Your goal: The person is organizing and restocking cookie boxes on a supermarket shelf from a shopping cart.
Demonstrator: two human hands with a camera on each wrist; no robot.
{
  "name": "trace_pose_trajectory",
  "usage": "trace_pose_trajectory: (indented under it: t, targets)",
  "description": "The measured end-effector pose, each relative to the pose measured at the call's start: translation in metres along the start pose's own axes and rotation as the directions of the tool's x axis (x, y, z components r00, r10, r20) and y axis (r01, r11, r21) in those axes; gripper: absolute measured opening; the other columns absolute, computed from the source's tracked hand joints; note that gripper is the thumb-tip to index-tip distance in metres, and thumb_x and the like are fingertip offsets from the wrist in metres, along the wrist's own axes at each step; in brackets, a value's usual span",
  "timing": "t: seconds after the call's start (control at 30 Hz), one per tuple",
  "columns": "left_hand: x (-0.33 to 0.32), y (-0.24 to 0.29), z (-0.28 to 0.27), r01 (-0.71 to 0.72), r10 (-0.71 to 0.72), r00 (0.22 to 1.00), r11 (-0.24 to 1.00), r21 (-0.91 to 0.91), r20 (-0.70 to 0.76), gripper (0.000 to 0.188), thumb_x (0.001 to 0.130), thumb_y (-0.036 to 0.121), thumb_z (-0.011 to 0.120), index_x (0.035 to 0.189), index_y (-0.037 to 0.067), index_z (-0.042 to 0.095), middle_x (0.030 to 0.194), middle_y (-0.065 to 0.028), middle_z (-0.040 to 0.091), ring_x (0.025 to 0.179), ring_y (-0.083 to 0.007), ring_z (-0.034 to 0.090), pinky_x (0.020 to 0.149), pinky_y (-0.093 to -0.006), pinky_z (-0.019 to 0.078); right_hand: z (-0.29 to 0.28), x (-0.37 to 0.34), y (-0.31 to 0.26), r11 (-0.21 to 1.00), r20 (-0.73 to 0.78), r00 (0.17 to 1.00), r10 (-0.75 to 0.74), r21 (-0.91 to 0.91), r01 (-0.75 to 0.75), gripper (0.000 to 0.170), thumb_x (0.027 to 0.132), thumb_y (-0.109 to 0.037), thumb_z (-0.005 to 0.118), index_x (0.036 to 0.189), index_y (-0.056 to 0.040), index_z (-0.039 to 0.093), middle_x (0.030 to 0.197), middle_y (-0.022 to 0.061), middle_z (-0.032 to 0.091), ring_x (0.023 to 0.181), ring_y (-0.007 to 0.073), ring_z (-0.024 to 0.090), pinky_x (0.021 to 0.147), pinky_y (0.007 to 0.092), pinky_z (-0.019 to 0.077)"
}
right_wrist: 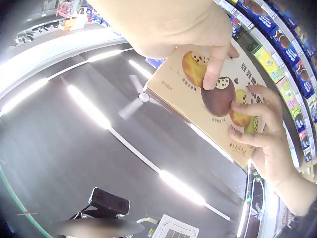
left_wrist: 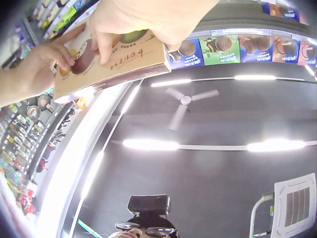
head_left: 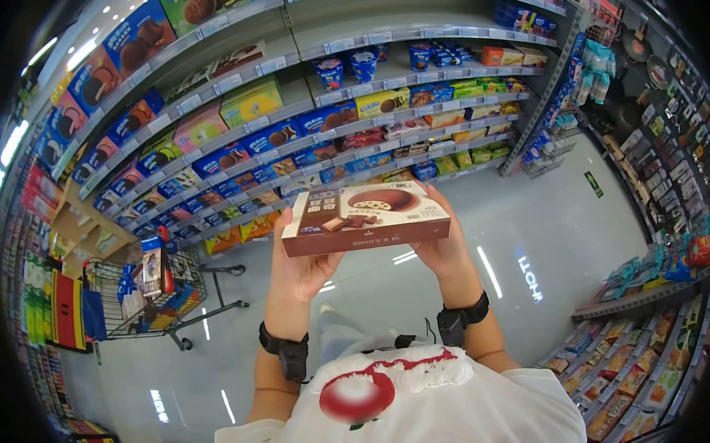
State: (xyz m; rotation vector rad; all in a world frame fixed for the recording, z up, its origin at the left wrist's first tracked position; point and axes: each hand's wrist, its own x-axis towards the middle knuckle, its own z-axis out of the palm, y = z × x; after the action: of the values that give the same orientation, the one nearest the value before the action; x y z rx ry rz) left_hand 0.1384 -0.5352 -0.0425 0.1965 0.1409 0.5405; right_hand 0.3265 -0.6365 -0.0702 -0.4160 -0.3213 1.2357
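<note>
A brown and cream cookie box (head_left: 366,213) is held up in front of the chest, its brown side with a printed date turned to the person. In the head view, its top shows a filled cookie and chocolate pieces. My left hand (head_left: 297,263) grips the left end from below, and my right hand (head_left: 447,245) grips the right end. Both wrist views look up at the underside, where fingers of the left hand (left_wrist: 141,22) and right hand (right_wrist: 183,25) press over pictures of round cookies. The thumbs are mostly hidden in the wrist views.
Shelves of boxed cookies and snacks (head_left: 276,135) curve across the front. A wire shopping cart (head_left: 109,299) with packages inside stands at the left. Lower shelves of packets (head_left: 622,360) are at the right, and pans (head_left: 636,44) hang farther back. Grey floor (head_left: 498,239) lies below.
</note>
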Motion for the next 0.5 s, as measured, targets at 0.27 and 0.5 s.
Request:
trace_pose_trajectory:
  t: [0.27,0.5]
  targets:
    - [-0.002,-0.001,-0.01,0.002,-0.004,0.998,1.0,-0.029,-0.059,0.076,0.087,0.05,0.045,0.128,-0.011,0.028,0.124,-0.0335,0.038,0.107,-0.0473,0.049,0.079,-0.0408,0.0565,0.005,-0.006,0.002,1.0,-0.061,0.998,-0.007,-0.017,0.006,0.039,0.095,-0.034,0.039,0.114,-0.0019,0.051,0.104,0.01,0.062,0.09,0.0166,0.063,0.072,0.0274,0.0547]
    - [-0.004,0.002,-0.02,-0.005,0.003,0.997,0.999,-0.032,-0.083,0.075,0.086,0.05,0.046,0.127,-0.01,0.03,0.121,-0.0332,0.041,0.107,-0.0472,0.049,0.078,-0.0402,0.057,0.009,-0.007,0.005,0.999,-0.087,0.996,0.012,0.032,-0.009,0.041,0.096,-0.033,0.038,0.114,0.0024,0.048,0.104,0.0147,0.061,0.088,0.0186,0.065,0.07,0.0259,0.0577]
